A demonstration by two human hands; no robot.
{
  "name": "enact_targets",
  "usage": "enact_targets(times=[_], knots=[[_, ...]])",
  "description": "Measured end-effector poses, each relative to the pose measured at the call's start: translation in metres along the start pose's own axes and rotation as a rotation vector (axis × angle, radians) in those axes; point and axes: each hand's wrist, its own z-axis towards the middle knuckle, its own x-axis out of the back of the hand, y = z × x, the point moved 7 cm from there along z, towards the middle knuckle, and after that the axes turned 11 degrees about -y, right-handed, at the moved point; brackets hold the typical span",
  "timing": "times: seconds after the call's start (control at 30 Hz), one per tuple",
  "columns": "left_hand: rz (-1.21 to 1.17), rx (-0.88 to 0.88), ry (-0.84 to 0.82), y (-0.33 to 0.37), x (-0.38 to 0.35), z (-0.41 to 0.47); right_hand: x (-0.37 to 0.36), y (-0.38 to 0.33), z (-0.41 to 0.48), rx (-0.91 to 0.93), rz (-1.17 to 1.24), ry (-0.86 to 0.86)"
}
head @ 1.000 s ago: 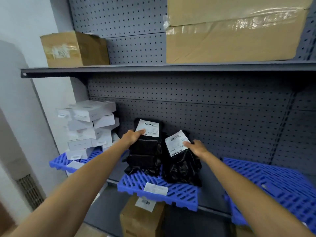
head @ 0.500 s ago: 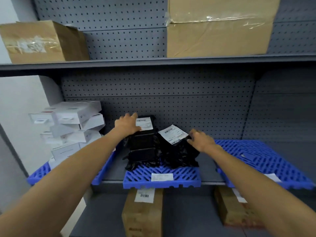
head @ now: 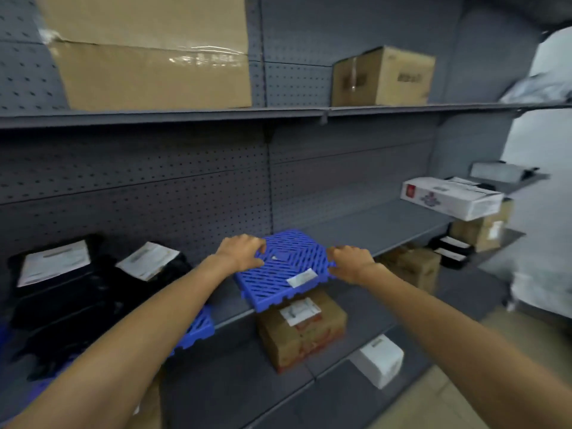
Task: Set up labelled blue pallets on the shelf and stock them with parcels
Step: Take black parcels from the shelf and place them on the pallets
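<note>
A blue slatted pallet (head: 283,269) with a white label (head: 301,277) on its front lies on the grey middle shelf (head: 387,224), its front edge overhanging. My left hand (head: 240,250) grips its left rear edge and my right hand (head: 351,263) grips its right edge. To the left, black wrapped parcels (head: 77,292) with white shipping labels are stacked on another blue pallet (head: 198,328), mostly covered by my left forearm.
Cardboard boxes (head: 154,54) stand on the top shelf, another (head: 383,77) to the right. A white printed box (head: 452,196) lies at the middle shelf's right end. On the lower shelf sit a brown carton (head: 301,329) and a white box (head: 379,360).
Both hands left the black parcels and moved right onto the empty blue pallet, which they now grip. My view has swung to the right along the shelf.
</note>
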Motion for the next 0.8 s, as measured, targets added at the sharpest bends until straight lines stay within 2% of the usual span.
enact_targets(times=[0.17,0.33,0.63,0.8], knots=[[0.079,-0.155,-0.023,0.126,0.013,0.05,-0.014,0.125,-0.05,-0.134,0.004,-0.013],[0.078,-0.263,-0.037,0.268,0.032,0.096,-0.019,0.25,-0.099,-0.186,-0.023,0.017],[0.103,-0.505,-0.077,0.565,0.062,0.16,-0.064,0.504,-0.218,-0.45,-0.001,-0.114],[0.131,-0.669,-0.08,0.691,0.067,0.189,-0.092,0.605,-0.267,-0.57,0.057,-0.13]])
